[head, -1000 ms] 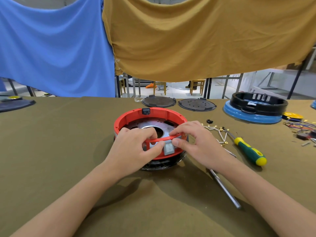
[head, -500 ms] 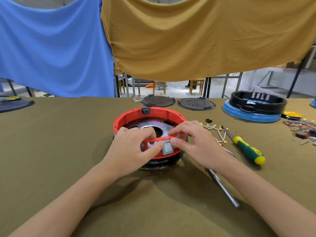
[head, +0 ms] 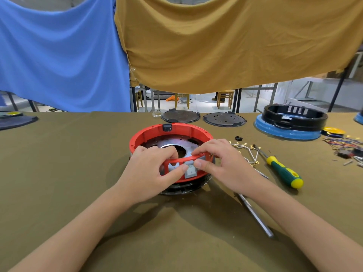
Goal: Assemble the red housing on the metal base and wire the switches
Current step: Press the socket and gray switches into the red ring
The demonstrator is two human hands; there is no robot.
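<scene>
Head view: an olive-covered table [head: 59, 173] carries the red housing [head: 149, 138] at centre, seated on the metal base [head: 176, 143]. At 7 o'clock of it the left hand [head: 149, 173] grips the near rim, thumb touching the grey rocker switch [head: 190, 170]. At 4 o'clock the right hand [head: 225, 165] pinches the same rim beside that switch. At 3 o'clock lie a green-and-yellow screwdriver [head: 282, 169] and white wires [head: 249, 154].

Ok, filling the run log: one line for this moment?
left hand: grips red housing | right hand: pinches grey switch at near wall | screwdriver: untouched
</scene>
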